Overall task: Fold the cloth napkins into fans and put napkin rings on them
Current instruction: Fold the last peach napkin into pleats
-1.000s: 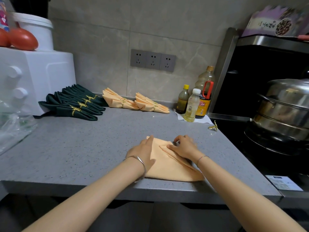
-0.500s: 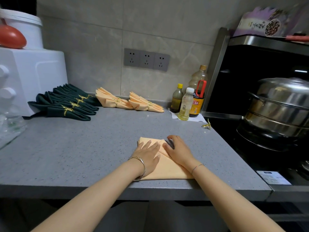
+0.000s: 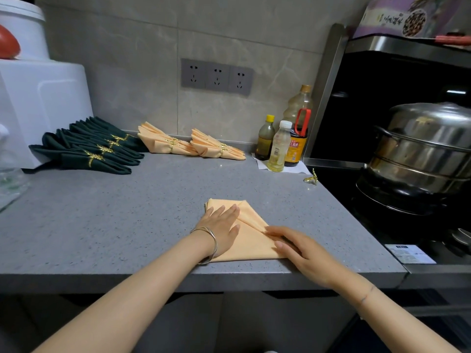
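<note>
An orange cloth napkin (image 3: 251, 222) lies flat near the counter's front edge with a diagonal fold across it. My left hand (image 3: 221, 226) presses flat on its left half, fingers straight. My right hand (image 3: 295, 247) rests flat on the napkin's lower right corner, fingers pointing left along the fold. A loose gold napkin ring (image 3: 311, 178) lies at the counter's right edge. Two orange fan napkins (image 3: 193, 145) with gold rings lie by the back wall. Several dark green ringed fans (image 3: 89, 150) lie to their left.
Three bottles (image 3: 283, 143) stand on a paper towel at the back right. A steel steamer pot (image 3: 420, 149) sits on the black stove to the right. A white appliance (image 3: 38, 105) stands at the left, with a clear plastic container (image 3: 10, 179) in front of it.
My right hand slid from the napkin's top middle down along the diagonal fold to the lower right corner. My left hand stayed pressed on the left half.
</note>
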A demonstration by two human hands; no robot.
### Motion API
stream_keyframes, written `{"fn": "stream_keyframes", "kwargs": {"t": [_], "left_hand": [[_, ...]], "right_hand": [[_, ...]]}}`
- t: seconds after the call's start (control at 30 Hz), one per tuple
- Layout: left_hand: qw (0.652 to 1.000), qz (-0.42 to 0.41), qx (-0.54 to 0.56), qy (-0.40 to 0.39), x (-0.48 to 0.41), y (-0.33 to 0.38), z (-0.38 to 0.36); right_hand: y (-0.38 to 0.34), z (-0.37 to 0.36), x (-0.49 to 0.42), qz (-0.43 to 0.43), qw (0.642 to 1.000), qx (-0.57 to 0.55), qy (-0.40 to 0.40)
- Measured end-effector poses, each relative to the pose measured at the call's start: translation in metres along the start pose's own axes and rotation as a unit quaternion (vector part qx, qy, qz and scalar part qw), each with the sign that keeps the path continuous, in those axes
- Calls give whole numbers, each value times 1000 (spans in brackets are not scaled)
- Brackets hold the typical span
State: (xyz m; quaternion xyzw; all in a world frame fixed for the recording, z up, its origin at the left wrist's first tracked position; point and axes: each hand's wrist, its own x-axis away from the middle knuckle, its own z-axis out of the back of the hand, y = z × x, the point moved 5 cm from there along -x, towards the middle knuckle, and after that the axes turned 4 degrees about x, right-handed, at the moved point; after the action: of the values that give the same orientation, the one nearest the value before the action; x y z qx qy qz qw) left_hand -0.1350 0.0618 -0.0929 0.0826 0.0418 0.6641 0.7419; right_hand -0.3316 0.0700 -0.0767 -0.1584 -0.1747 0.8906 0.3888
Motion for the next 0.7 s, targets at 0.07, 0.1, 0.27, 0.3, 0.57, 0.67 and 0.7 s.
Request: {"fn": "stream_keyframes", "kwargs": {"t": [0.07,0.1,0.27,0.3,0.57,0.67,0.7], "left_hand": [[1000,-8,19,4,1,0,1],[999,-14,38,8,2,-1,3],[990,-61,117,42,29,-11,17],[992,-68,105,33,36,-14,19],[992,-108,-58,-21,75,-25,28],[984,-138,-111,-10,74,-22,31],[983,-148,-113,-1,73,-21,32]], "right_hand": [[-1,3,8,11,998,60,2],[-2,3,9,16,996,83,1],[-13,3,7,44,984,171,10],[-15,3,6,48,982,184,13],[-32,6,-1,49,967,250,25],[-36,5,-3,62,960,272,34],[-37,5,-4,66,957,279,34]]}}
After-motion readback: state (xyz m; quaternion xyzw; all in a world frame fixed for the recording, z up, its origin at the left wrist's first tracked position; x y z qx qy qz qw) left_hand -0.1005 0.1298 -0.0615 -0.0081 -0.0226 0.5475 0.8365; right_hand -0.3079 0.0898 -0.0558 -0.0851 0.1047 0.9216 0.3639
